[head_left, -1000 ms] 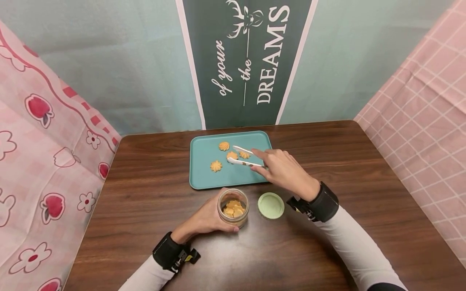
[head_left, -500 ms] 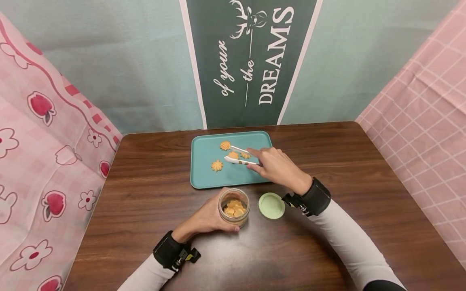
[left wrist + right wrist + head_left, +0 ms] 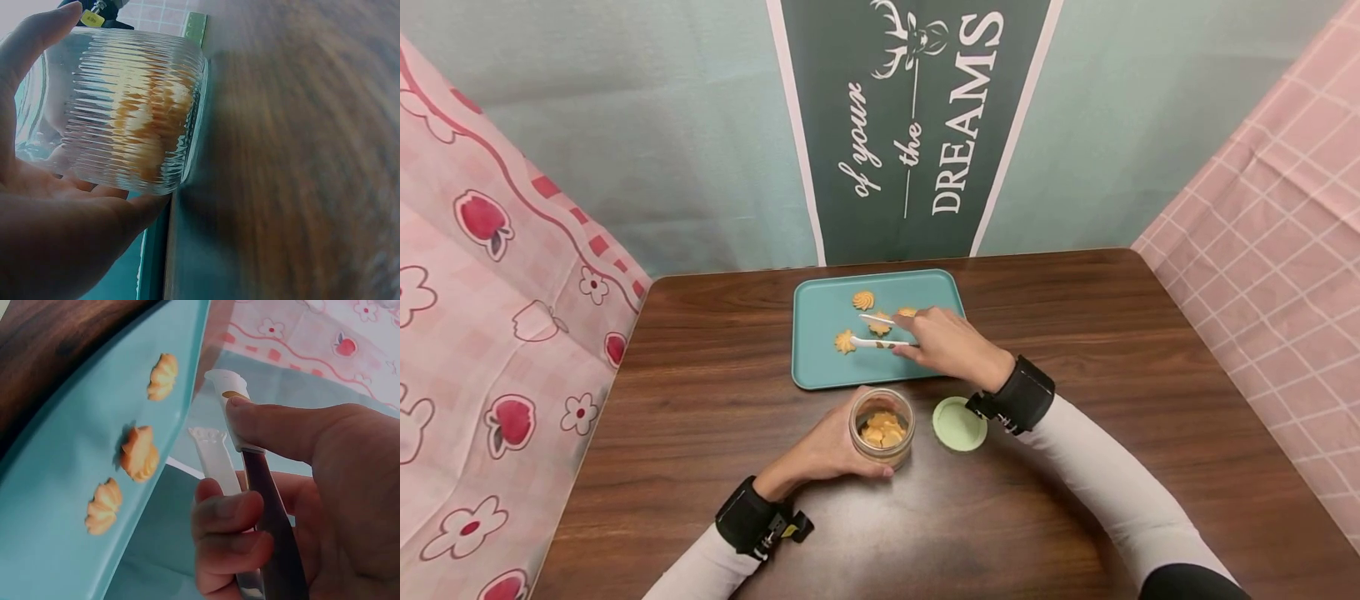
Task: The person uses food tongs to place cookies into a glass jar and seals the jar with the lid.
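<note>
My left hand (image 3: 831,448) grips a ribbed glass jar (image 3: 882,427) holding several orange cookies; it stands on the table just in front of the teal tray (image 3: 820,371). The left wrist view shows the jar (image 3: 131,112) close against my palm (image 3: 56,225). My right hand (image 3: 936,340) holds white tongs (image 3: 880,342) low over the tray, arms apart. One cookie (image 3: 880,327) lies between the arms, and the lower tip is beside another cookie (image 3: 846,341). In the right wrist view my thumb and fingers pinch the tongs (image 3: 228,425) above three cookies (image 3: 139,453) on the tray (image 3: 50,487).
A pale green lid (image 3: 959,423) lies flat on the dark wooden table (image 3: 1112,350), right of the jar. Two more cookies (image 3: 863,299) lie on the far part of the tray. Pink cloth panels stand left and right, and a green banner (image 3: 917,125) hangs behind.
My right hand has carried the tongs leftwards across the tray, from the right-hand cookies to the middle and left ones. The left hand and jar have stayed still.
</note>
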The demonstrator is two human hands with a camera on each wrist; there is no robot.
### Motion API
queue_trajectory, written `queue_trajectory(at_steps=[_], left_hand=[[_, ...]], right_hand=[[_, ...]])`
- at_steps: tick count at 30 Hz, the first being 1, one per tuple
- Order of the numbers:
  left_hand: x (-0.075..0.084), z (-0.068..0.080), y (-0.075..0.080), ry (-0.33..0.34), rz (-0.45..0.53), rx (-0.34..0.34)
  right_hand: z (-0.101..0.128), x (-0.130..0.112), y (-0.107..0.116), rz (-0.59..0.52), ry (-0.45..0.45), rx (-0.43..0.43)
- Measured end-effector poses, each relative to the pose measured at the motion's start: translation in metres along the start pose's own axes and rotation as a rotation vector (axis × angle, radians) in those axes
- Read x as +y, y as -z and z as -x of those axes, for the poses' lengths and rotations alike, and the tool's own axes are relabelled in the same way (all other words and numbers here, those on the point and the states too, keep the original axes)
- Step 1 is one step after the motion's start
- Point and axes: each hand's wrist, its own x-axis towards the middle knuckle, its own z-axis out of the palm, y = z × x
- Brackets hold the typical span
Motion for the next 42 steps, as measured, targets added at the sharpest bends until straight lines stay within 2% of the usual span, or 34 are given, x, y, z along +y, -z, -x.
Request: queue_trajectory(at_steps=[9,16,26,35,42], left_hand=[[-0.002,-0.002,0.003,0.005,0.007,-0.007],[-0.001,-0.004,0.006,-0.003,0.002,-0.011],[-0.002,-0.006,0.008,-0.008,-0.003,-0.014],[-0.003,-0.008,0.011,-0.012,0.007,-0.025],[-0.006,-0.008,0.012,-0.016,0.012,-0.025]], right_hand=[[-0.015,0.001,-0.013,0.034,-0.008,-0.064],[-0.025,0.000,-0.024,0.044,-0.017,-0.079],[-0.035,-0.003,-0.028,0.055,-0.034,-0.109],[-0.041,-0.007,-0.032,0.112,-0.058,-0.105],[-0.042,-0.006,-0.034,0.137,-0.034,-0.091]])
